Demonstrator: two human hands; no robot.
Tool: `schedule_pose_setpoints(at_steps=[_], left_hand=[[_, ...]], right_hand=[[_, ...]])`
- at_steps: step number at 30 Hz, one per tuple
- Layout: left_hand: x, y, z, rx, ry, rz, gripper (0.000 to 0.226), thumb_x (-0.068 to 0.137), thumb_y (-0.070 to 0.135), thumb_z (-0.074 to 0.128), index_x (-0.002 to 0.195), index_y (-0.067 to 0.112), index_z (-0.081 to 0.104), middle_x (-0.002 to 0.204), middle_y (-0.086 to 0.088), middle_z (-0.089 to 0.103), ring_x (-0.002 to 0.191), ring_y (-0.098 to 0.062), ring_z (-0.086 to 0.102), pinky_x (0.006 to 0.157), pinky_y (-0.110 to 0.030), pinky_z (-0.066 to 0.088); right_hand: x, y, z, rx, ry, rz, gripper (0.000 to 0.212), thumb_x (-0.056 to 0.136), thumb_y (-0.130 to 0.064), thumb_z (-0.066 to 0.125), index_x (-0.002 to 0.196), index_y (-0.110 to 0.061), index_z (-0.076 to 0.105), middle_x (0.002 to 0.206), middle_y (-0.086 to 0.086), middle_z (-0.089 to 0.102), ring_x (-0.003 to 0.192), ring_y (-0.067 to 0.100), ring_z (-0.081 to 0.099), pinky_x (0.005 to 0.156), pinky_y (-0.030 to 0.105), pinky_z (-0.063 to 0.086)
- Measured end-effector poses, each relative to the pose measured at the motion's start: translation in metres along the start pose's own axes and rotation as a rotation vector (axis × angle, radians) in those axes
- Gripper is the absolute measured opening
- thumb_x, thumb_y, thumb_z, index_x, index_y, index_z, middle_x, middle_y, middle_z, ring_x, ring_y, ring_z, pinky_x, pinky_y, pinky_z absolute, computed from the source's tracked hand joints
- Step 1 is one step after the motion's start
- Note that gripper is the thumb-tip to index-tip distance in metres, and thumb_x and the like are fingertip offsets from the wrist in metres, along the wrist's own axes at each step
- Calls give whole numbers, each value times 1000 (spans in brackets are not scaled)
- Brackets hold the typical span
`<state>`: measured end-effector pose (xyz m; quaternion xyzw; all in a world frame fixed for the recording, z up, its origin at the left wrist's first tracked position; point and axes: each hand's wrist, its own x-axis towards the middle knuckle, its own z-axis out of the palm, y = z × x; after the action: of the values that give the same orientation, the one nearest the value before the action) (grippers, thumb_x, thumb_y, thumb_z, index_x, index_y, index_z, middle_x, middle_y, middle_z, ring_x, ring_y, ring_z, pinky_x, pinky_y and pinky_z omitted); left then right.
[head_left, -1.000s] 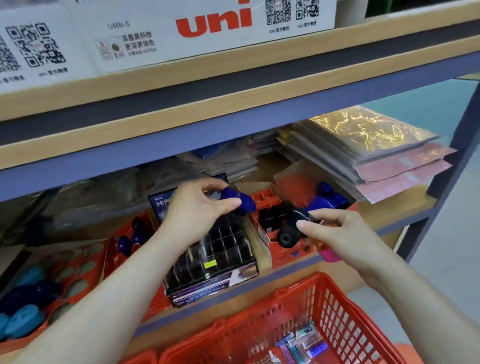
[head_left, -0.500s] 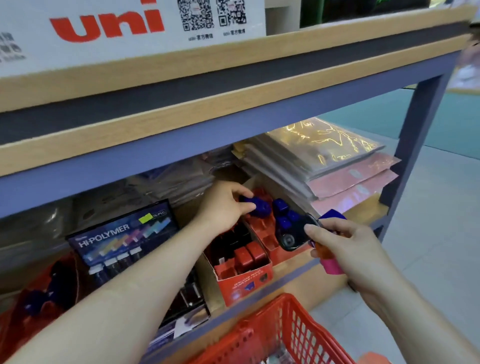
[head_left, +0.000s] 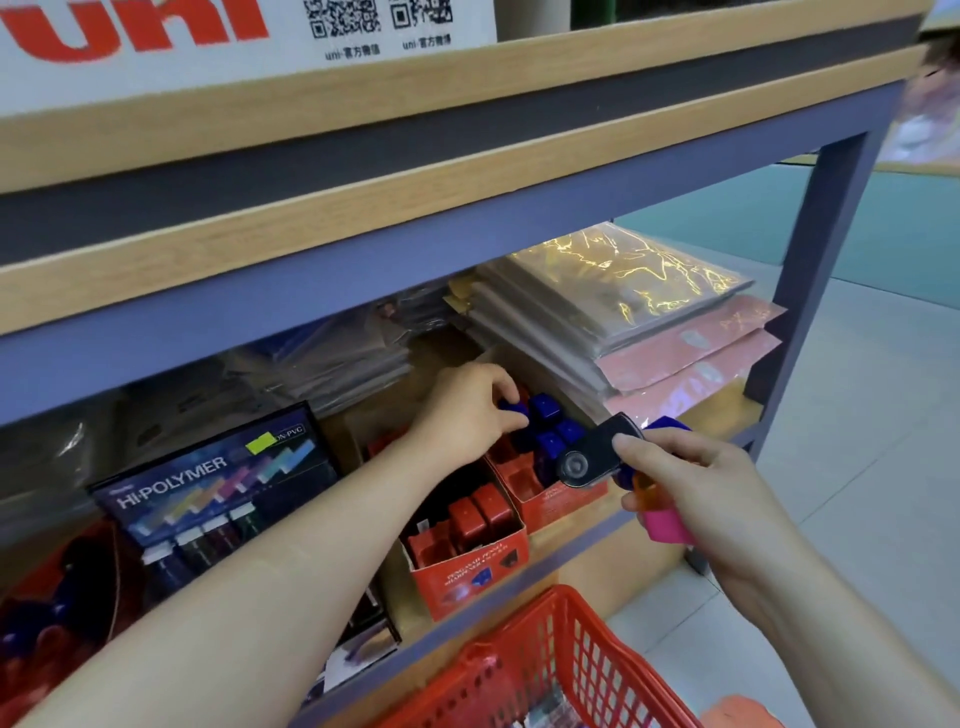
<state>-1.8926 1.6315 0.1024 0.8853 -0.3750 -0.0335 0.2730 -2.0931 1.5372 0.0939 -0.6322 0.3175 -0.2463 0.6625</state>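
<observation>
My left hand (head_left: 470, 413) reaches into a red display box (head_left: 558, 493) on the lower shelf and pinches a small blue sharpener (head_left: 511, 408) beside several other blue sharpeners (head_left: 550, 423) in its slots. My right hand (head_left: 696, 483) hovers at the shelf's front edge and grips a bunch of small items: a black round-capped one (head_left: 587, 457), a blue one (head_left: 667, 425), and orange and pink ones (head_left: 662, 517) under the palm.
A second red box (head_left: 470, 564) with red sharpeners stands nearer me. A black HI-POLYMER display (head_left: 218, 478) is to the left. Stacked foil and pink packs (head_left: 634, 312) lie at the right. A red basket (head_left: 550, 670) sits below. The shelf post (head_left: 826, 270) stands right.
The view has swung further right and closer. My left hand has carried the blue sharpener down into the far red box. My right hand keeps its items and has barely moved.
</observation>
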Motion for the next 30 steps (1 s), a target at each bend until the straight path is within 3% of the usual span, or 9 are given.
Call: schedule_pose_setpoints(at_steps=[8,13,15,18,21,23,25,27,30], left_hand=[[-8,13,-9,120,-120,81,21,96,24,57,107,19,74,127,5,63,122,-15,53,100,-25,36],[-56,38,-42,-322,-335,203,42,90,26,66,129,38,56,110,12,66,90,-3,65,82,-21,52],[-72,41,-45,-167,-323,296,58,83,26,74,133,44,50,101,19,63,81,0,63,76,-15,52],[-82,42,-51,-86,-210,352,51,77,28,80,123,36,60,87,30,60,77,14,57,68,-4,41],[-82,35,-66,-256,-136,240,36,74,20,82,104,30,65,88,10,68,69,4,60,66,-13,49],[-74,18,-79,-376,33,109,33,76,16,80,97,31,60,95,10,67,72,0,64,72,-18,53],[-67,-3,-91,-398,113,1,33,81,15,76,99,36,57,111,10,64,74,-7,70,76,-30,59],[-61,-25,-96,-306,46,-47,38,87,12,70,107,42,59,123,6,59,82,-15,72,77,-34,60],[-55,-50,-94,-141,-54,-70,42,91,1,60,113,37,64,131,1,58,113,-19,62,94,-38,54]], right_hand=[[-3,-1,6,43,-22,22,20,80,-36,77,91,-20,75,82,4,71,61,15,67,59,26,50],[-9,-8,15,14,-63,-55,11,82,-34,76,77,-23,75,78,8,69,59,12,66,52,17,48],[-12,-8,21,-31,-113,-106,13,82,-37,75,75,-26,76,77,10,70,68,18,66,60,24,50],[-17,-9,31,-53,-164,-174,15,80,-44,72,81,-30,77,77,4,71,80,25,68,75,36,53],[-20,-13,35,-3,-180,-181,20,85,-44,67,88,-28,78,77,10,72,73,22,69,69,29,54],[-21,-15,36,30,-157,-166,15,90,-34,65,88,-27,78,79,10,71,68,17,67,60,20,52],[-19,-14,35,16,-132,-168,18,92,-21,65,83,-31,78,84,8,71,75,25,66,64,24,50],[-18,-12,34,-12,-118,-169,25,90,-16,66,80,-35,78,89,7,71,85,32,64,69,30,48],[-21,-16,35,14,-143,-167,29,89,-13,67,89,-40,76,96,11,71,83,29,66,70,31,50]])
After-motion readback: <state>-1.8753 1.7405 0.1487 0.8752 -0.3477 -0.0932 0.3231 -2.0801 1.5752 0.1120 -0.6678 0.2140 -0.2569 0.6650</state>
